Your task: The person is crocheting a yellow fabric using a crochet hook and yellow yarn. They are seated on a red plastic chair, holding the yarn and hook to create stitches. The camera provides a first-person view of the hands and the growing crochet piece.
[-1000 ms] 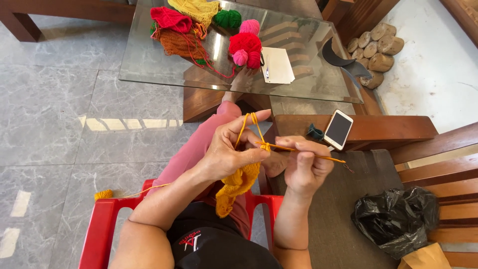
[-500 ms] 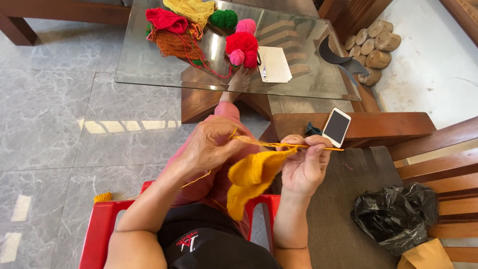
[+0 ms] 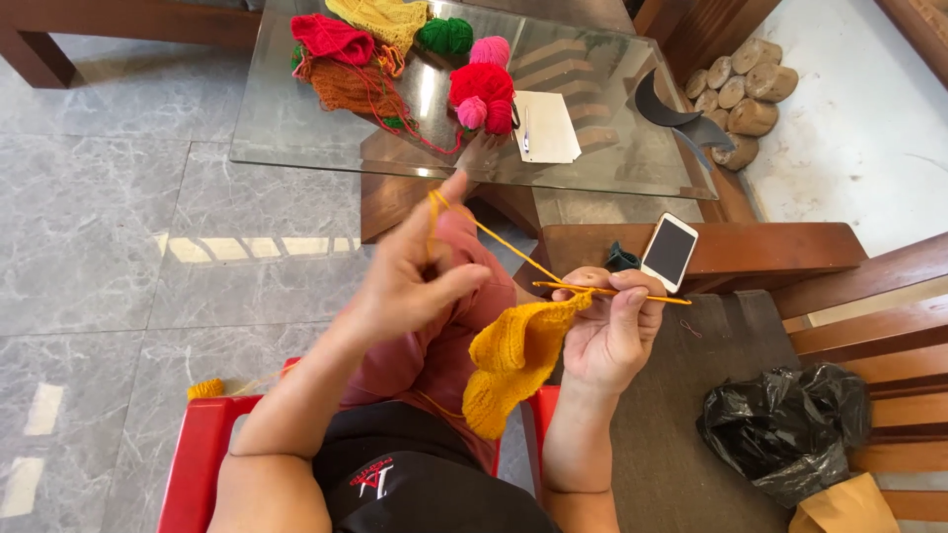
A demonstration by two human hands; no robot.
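My hands: left hand (image 3: 410, 281) raised, yarn strand (image 3: 494, 235) looped taut over its finger, right hand (image 3: 612, 331) pinching the crochet hook (image 3: 632, 293) and orange knit piece (image 3: 513, 360) above my lap; I reckon overtension could pull the loop off.

- We note the knitted piece (image 3: 513, 355): matt orange wool, ribbed.
- Table top (image 3: 296, 128): glossy clear glass.
- Chair (image 3: 197, 464): smooth red plastic.
- Bag (image 3: 785, 429): crinkled glossy black plastic.
- Floor (image 3: 118, 227): polished grey marble.
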